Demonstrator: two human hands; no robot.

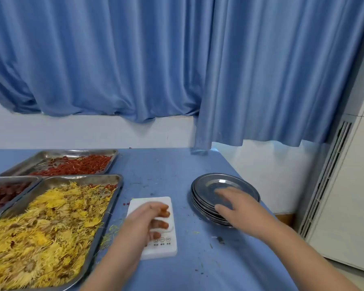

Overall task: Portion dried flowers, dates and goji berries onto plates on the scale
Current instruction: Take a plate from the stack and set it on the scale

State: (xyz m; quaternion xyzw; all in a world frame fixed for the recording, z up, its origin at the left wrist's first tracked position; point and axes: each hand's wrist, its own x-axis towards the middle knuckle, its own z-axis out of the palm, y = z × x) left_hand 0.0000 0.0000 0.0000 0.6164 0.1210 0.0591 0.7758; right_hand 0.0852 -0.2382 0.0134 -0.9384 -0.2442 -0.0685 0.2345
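While not yet weighing anything, stands at the set-up step: getting a plate onto the scale. Rests the left hand on that white scale, fingers curled down over its top just beyond the buttons; cannot tell whether pinching anything beneath them. Lays the right hand spread over the top of the plates, fingers flat across the dish, thumb at the near rim; blurred, so no sign of a firm pinch. Finds the scale on the table, bare of any plate, just right of the flowers in the near tray, with the plates stacked near on its other side but apart from it. Shows dates in the far-left tray and goji in the back tray, neither touched by a hand. Calls next, probably, for freeing one plate only: thumb under the rim, lift clear without dragging those below. Then clear the left hand off, set the plate centred on the scale, and likely zero it before adding flowers.
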